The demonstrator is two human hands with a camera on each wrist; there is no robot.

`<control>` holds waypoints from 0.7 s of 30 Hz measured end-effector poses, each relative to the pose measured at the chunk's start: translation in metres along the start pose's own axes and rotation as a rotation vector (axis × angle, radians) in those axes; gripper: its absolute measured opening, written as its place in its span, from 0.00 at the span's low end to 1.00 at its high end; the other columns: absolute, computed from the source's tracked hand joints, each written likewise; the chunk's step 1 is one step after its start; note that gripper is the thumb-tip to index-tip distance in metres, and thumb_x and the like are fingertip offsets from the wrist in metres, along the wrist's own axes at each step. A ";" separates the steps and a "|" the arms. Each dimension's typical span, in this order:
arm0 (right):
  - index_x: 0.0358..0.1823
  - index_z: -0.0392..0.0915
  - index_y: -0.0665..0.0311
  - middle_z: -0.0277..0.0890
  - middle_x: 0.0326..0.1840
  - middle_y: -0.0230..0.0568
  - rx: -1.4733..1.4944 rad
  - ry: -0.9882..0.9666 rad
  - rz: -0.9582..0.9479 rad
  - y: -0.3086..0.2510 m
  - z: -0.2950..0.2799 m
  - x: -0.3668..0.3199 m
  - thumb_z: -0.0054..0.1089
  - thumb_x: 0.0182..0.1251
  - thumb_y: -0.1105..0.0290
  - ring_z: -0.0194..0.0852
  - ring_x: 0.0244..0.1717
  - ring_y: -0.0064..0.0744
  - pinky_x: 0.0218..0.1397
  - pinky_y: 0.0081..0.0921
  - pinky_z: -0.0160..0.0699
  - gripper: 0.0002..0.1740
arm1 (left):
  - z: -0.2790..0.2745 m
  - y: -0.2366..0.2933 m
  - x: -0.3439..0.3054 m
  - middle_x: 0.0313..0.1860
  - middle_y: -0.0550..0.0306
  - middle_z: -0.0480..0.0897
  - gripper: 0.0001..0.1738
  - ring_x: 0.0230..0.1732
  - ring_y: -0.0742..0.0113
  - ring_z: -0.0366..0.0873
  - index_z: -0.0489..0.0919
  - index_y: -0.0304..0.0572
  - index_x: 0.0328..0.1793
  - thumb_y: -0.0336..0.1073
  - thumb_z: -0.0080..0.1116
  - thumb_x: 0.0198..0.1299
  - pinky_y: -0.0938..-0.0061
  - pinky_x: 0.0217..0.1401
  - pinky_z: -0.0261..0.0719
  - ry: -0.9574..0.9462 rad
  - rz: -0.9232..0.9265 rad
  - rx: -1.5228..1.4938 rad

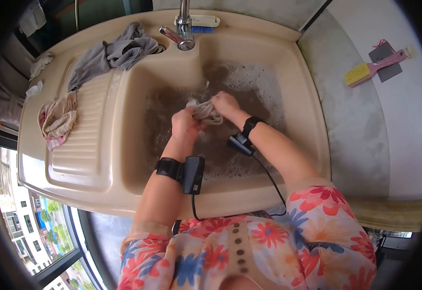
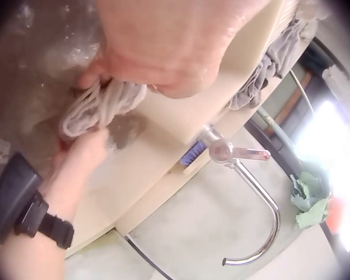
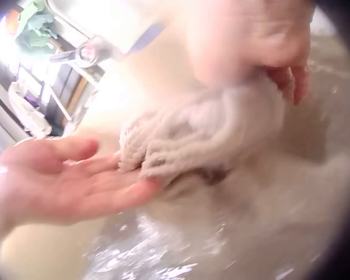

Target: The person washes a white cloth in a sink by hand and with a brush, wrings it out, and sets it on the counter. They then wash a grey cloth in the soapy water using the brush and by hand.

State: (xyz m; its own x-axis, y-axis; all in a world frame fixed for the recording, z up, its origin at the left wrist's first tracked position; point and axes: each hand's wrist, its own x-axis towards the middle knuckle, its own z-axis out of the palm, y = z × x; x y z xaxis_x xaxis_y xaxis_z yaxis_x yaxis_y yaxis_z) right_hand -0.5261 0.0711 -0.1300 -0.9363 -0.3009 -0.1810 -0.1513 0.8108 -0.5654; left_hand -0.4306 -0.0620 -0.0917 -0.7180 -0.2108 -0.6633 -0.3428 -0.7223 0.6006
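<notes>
A wet, bunched greyish-white cloth (image 1: 208,113) is stretched between both hands over the murky water in the sink. My right hand (image 1: 226,105) grips its right end, fingers curled round it in the right wrist view. My left hand (image 3: 64,181) lies palm up at the cloth's other end, fingers nearly straight under its edge and thumb raised off it. Folds of the cloth (image 3: 204,131) hang just above the water's surface. From the left wrist, the cloth (image 2: 99,111) shows as looped folds between the two hands.
Brown, sudsy water fills the beige sink (image 1: 312,140). On the left side lie a grey cloth (image 1: 109,55) and a crumpled pinkish cloth (image 1: 58,118). The faucet (image 1: 185,36) stands at the back beside a blue-bristled brush (image 1: 203,21). A yellow-bristled brush (image 1: 365,72) is at the right.
</notes>
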 end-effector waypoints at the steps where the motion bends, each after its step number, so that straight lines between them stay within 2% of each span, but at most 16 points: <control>1: 0.41 0.71 0.72 0.75 0.41 0.59 -0.070 0.027 0.006 0.024 -0.007 0.008 0.40 0.62 0.58 0.72 0.46 0.58 0.50 0.43 0.69 0.22 | -0.002 0.006 -0.001 0.55 0.41 0.66 0.22 0.52 0.41 0.70 0.63 0.29 0.59 0.32 0.45 0.60 0.37 0.45 0.71 0.005 0.000 -0.006; 2: 0.44 0.70 0.73 0.74 0.44 0.60 0.022 0.010 0.146 0.039 -0.020 0.011 0.41 0.64 0.60 0.72 0.48 0.56 0.51 0.42 0.69 0.21 | -0.005 0.008 -0.001 0.60 0.39 0.62 0.26 0.56 0.38 0.67 0.59 0.29 0.63 0.33 0.45 0.60 0.37 0.48 0.70 0.013 -0.003 -0.017; 3: 0.46 0.68 0.72 0.73 0.45 0.61 0.027 0.054 0.151 0.049 -0.029 0.006 0.45 0.63 0.59 0.71 0.49 0.55 0.51 0.43 0.69 0.21 | -0.005 0.007 0.000 0.60 0.39 0.62 0.26 0.56 0.38 0.67 0.59 0.29 0.63 0.33 0.45 0.60 0.37 0.48 0.70 0.011 -0.006 -0.029; 5: 0.47 0.66 0.73 0.72 0.47 0.63 -0.207 -0.095 0.048 0.049 -0.026 -0.014 0.50 0.60 0.59 0.71 0.50 0.54 0.53 0.42 0.68 0.23 | -0.001 0.003 0.003 0.66 0.39 0.53 0.30 0.63 0.33 0.57 0.54 0.34 0.68 0.36 0.44 0.62 0.35 0.52 0.66 -0.003 -0.006 0.013; 6: 0.52 0.65 0.72 0.72 0.48 0.61 -0.376 -0.288 -0.016 0.042 -0.026 -0.025 0.54 0.56 0.60 0.71 0.52 0.53 0.54 0.41 0.68 0.26 | 0.002 0.003 0.002 0.66 0.39 0.53 0.30 0.63 0.33 0.57 0.54 0.34 0.68 0.36 0.44 0.62 0.35 0.52 0.66 -0.009 -0.006 0.010; 7: 0.51 0.67 0.68 0.73 0.48 0.58 -0.399 -0.451 -0.072 0.045 -0.029 -0.028 0.56 0.55 0.63 0.69 0.52 0.55 0.54 0.41 0.68 0.23 | 0.003 0.002 0.000 0.66 0.41 0.53 0.29 0.65 0.36 0.54 0.56 0.35 0.67 0.38 0.46 0.61 0.34 0.50 0.65 -0.036 -0.036 0.027; 9: 0.52 0.71 0.63 0.74 0.48 0.57 -0.338 -0.342 -0.173 0.081 -0.024 -0.003 0.55 0.54 0.65 0.72 0.50 0.53 0.51 0.37 0.71 0.23 | 0.005 0.000 -0.004 0.66 0.43 0.52 0.29 0.67 0.38 0.52 0.58 0.36 0.66 0.40 0.47 0.61 0.33 0.48 0.65 -0.062 -0.068 0.050; 11: 0.44 0.77 0.64 0.77 0.42 0.51 0.160 -0.252 0.027 0.025 -0.045 -0.015 0.54 0.53 0.70 0.76 0.43 0.44 0.46 0.31 0.73 0.16 | 0.012 -0.003 -0.007 0.68 0.40 0.51 0.30 0.65 0.32 0.55 0.55 0.42 0.69 0.47 0.40 0.64 0.29 0.49 0.63 -0.038 -0.132 0.114; 12: 0.42 0.77 0.65 0.76 0.39 0.43 0.318 -0.348 -0.075 0.001 -0.050 -0.021 0.53 0.51 0.73 0.73 0.39 0.33 0.42 0.24 0.71 0.15 | 0.013 -0.003 -0.007 0.68 0.40 0.51 0.30 0.65 0.32 0.55 0.55 0.42 0.69 0.47 0.40 0.64 0.29 0.49 0.63 -0.046 -0.135 0.115; 13: 0.40 0.77 0.66 0.75 0.35 0.36 0.479 -0.441 -0.177 -0.020 -0.054 -0.028 0.52 0.50 0.76 0.70 0.35 0.22 0.39 0.17 0.69 0.14 | 0.011 -0.002 -0.008 0.66 0.42 0.56 0.28 0.63 0.34 0.58 0.59 0.43 0.67 0.48 0.40 0.63 0.30 0.48 0.64 -0.141 -0.192 0.050; 14: 0.39 0.76 0.67 0.75 0.35 0.35 0.614 -0.445 -0.227 -0.043 -0.061 -0.038 0.51 0.48 0.77 0.70 0.35 0.23 0.40 0.18 0.69 0.14 | 0.010 0.000 -0.009 0.64 0.44 0.60 0.27 0.61 0.36 0.62 0.62 0.45 0.64 0.50 0.39 0.63 0.31 0.47 0.64 -0.233 -0.248 -0.013; 15: 0.38 0.76 0.67 0.74 0.34 0.34 0.751 -0.448 -0.280 -0.063 -0.064 -0.047 0.49 0.47 0.78 0.70 0.36 0.23 0.40 0.18 0.69 0.15 | 0.011 0.003 -0.013 0.64 0.44 0.60 0.27 0.61 0.36 0.62 0.62 0.45 0.64 0.50 0.39 0.63 0.31 0.47 0.64 -0.237 -0.249 -0.008; 17: 0.36 0.75 0.67 0.74 0.34 0.35 0.854 -0.325 -0.384 -0.086 -0.054 -0.056 0.49 0.45 0.77 0.70 0.37 0.23 0.42 0.20 0.69 0.14 | 0.013 0.010 -0.023 0.56 0.47 0.70 0.24 0.56 0.42 0.68 0.67 0.47 0.59 0.51 0.36 0.63 0.34 0.48 0.67 -0.322 -0.178 -0.041; 18: 0.36 0.75 0.68 0.74 0.34 0.33 0.848 -0.280 -0.398 -0.095 -0.049 -0.064 0.50 0.45 0.76 0.69 0.37 0.22 0.44 0.21 0.69 0.13 | 0.003 0.002 -0.002 0.50 0.50 0.75 0.20 0.52 0.50 0.73 0.70 0.45 0.53 0.46 0.37 0.63 0.45 0.50 0.72 -0.443 -0.167 -0.198; 19: 0.37 0.75 0.67 0.75 0.33 0.37 0.791 -0.210 -0.457 -0.098 -0.036 -0.066 0.49 0.47 0.73 0.71 0.37 0.27 0.44 0.23 0.70 0.13 | -0.005 -0.006 0.013 0.50 0.50 0.75 0.20 0.52 0.50 0.73 0.70 0.45 0.53 0.46 0.37 0.63 0.45 0.50 0.72 -0.446 -0.170 -0.198; 21: 0.40 0.73 0.65 0.77 0.35 0.47 0.548 -0.011 -0.482 -0.091 -0.017 -0.066 0.48 0.51 0.70 0.76 0.38 0.40 0.43 0.30 0.73 0.14 | -0.016 -0.017 0.029 0.46 0.51 0.76 0.18 0.47 0.53 0.76 0.71 0.42 0.51 0.43 0.36 0.63 0.56 0.49 0.75 -0.338 -0.069 -0.447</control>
State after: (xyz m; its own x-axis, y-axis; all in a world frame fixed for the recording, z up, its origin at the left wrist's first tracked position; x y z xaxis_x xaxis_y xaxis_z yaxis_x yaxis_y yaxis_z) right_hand -0.4563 0.0254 -0.0527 -0.8024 -0.5680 0.1834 -0.3627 0.2199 -0.9056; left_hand -0.4358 -0.0664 -0.1281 -0.8825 0.0165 -0.4701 -0.1588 -0.9512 0.2647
